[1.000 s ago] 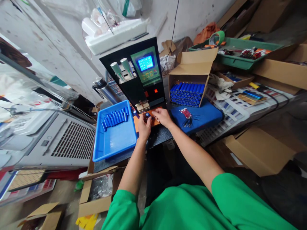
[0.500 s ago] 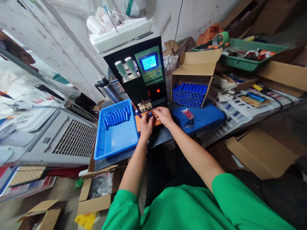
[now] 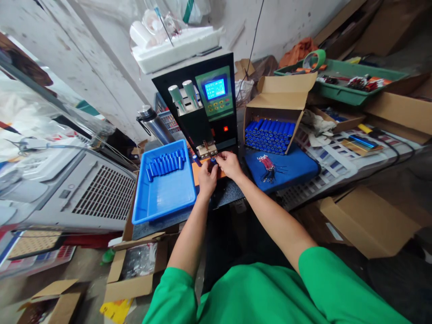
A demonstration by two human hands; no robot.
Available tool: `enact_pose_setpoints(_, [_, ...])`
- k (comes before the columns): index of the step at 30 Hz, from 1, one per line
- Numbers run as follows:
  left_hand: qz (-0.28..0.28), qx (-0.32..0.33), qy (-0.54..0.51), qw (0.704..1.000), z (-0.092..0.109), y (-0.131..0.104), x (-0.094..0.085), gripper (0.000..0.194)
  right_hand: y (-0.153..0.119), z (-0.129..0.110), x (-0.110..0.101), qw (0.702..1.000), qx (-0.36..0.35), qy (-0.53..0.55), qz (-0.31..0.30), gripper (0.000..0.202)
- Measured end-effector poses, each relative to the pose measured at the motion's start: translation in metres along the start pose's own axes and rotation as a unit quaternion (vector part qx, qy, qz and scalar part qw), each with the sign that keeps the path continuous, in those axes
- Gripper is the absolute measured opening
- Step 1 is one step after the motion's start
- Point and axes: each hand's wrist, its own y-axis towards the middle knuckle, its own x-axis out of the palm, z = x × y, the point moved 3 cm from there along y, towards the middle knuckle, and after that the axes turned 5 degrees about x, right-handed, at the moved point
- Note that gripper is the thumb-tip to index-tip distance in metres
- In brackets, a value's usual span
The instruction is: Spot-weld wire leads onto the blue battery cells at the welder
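My left hand (image 3: 207,178) is closed around a blue cylindrical battery cell (image 3: 213,160), its end facing up, just below the electrodes (image 3: 206,150) of a black spot welder (image 3: 192,121). Beside it, my right hand (image 3: 229,164) has its fingertips pinched at the edge of the cell; whatever is between them is too small to make out. Both hands work over an orange plate (image 3: 200,174) on the bench. Another blue cell (image 3: 196,159) stands on that plate, left of the electrodes.
Left, a blue tray (image 3: 162,198) holds a row of blue cells. Right, an open carton (image 3: 270,83) of stacked cells stands behind a blue pad (image 3: 293,171) bearing red and black wire leads (image 3: 267,167). A steel flask (image 3: 155,126) stands behind the tray.
The whole view has shifted slightly as my head moved. Both hands stay at the cell under the electrodes, with little visible difference in their grip.
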Motion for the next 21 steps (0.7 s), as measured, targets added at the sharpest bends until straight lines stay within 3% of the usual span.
enact_pose_setpoints(4, [0.002,-0.001,0.001,1.000,-0.001,0.000,0.000,0.017,-0.001,-0.003,0.000,0.999,-0.017,-0.026,0.033,0.026])
enact_pose_setpoints(21, [0.026,-0.017,0.012,0.999,-0.011,0.001,0.002,0.027,-0.002,-0.014,0.002,0.996,-0.026,-0.077,0.032,0.016])
